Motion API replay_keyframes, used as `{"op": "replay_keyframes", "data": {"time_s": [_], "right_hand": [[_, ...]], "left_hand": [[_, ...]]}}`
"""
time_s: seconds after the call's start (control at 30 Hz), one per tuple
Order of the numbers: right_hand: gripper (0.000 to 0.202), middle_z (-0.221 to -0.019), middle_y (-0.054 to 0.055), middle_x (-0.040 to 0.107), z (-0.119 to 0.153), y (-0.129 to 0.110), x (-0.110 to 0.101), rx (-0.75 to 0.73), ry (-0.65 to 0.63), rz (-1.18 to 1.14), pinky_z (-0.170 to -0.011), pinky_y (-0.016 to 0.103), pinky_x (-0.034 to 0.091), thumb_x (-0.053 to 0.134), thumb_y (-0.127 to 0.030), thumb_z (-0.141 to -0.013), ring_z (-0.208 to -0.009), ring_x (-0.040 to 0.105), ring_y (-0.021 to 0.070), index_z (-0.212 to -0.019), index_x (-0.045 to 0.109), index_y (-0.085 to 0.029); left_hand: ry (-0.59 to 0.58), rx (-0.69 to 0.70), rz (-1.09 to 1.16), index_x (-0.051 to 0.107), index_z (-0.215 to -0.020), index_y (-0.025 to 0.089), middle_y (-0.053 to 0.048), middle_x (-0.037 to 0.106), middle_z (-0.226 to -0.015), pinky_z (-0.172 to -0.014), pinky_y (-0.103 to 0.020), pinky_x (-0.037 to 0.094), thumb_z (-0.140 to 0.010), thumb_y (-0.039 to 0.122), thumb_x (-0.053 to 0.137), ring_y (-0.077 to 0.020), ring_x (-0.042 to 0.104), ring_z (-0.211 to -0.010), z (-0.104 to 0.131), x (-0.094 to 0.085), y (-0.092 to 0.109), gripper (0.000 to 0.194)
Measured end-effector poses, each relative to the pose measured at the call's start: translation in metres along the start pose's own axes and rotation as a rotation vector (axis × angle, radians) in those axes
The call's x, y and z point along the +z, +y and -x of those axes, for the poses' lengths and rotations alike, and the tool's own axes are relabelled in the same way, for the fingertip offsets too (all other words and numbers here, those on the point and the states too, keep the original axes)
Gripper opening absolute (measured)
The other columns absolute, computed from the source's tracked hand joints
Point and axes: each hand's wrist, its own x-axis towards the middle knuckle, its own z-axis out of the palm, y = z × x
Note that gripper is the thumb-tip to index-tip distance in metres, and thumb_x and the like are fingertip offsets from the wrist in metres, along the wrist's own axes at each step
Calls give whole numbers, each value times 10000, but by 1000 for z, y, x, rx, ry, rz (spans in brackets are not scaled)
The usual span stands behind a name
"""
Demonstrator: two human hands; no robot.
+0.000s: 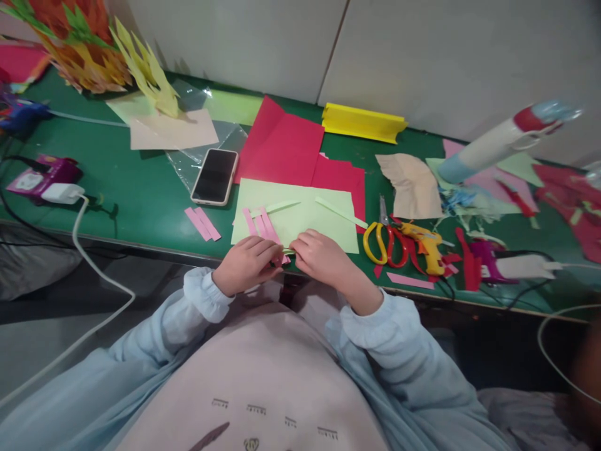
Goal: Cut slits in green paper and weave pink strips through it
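Observation:
My left hand (pixel 251 263) and my right hand (pixel 322 258) meet at the bench's front edge, fingers pinched. Between the fingertips shows a small bit of light green paper strip (pixel 288 252), mostly hidden, with pinkish-red bits close to the left fingers. Just beyond my hands lies a pale green sheet (pixel 300 216). Pink paper strips (pixel 263 224) rest on its left half. Two narrow green strips lie there too, one (pixel 282 205) near the middle and another (pixel 340 213) reaching over the right edge.
Scissors (pixel 375 243) and a yellow glue gun (pixel 426 247) lie right of the sheet. Left are a phone (pixel 215 177) and two pink strips (pixel 203 223). Red paper (pixel 282 144) lies behind. Power adapters (pixel 44 178) with cables flank the green bench (pixel 117 207). Someone sits at far right.

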Motion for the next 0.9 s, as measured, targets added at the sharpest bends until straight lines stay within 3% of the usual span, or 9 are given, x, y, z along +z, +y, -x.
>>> {"op": "replay_keyframes", "data": {"time_s": [0.17, 0.47, 0.6, 0.77, 0.9], "right_hand": [[190, -967, 111, 651, -4, -3, -4, -1, 37, -33, -852, 331, 395, 530, -153, -892, -962, 555, 245, -1022, 661, -110], [185, -981, 68, 645, 0, -9, -12, 94, 49, -73, -705, 294, 385, 519, -238, -937, -918, 597, 196, -1044, 643, -151], [243, -988, 65, 640, 3, -8, -12, 70, 66, -40, -643, 293, 357, 530, -354, -957, -897, 597, 186, -1025, 649, -153], [229, -902, 66, 660, 2, -2, -6, -14, 104, 65, -639, 307, 322, 473, -203, -978, -836, 570, 176, -894, 681, -158], [223, -936, 81, 683, 3, 4, 3, -80, 172, 69, -660, 311, 325, 482, -173, -969, -840, 551, 181, -945, 703, -161]], "left_hand": [[22, -80, -60, 622, -1010, 167, -62, 680, -907, -762, -353, 496, -918, 400, 555, -210, 605, -816, -8, 0, 7, 259], [15, -229, -154, 640, -886, 179, -58, 666, -836, -703, -362, 456, -931, 309, 520, -219, 566, -768, -15, 6, 19, 184], [31, -228, -148, 648, -917, 184, -65, 679, -861, -720, -363, 462, -945, 280, 493, -219, 580, -788, -14, 7, 19, 184], [107, -200, -84, 631, -994, 174, -77, 699, -932, -817, -382, 488, -898, 280, 556, -219, 626, -849, -11, 4, 18, 161], [247, -95, -63, 614, -1085, 183, -90, 711, -1011, -885, -406, 494, -855, 272, 609, -232, 640, -954, 3, 1, 19, 247]]}}
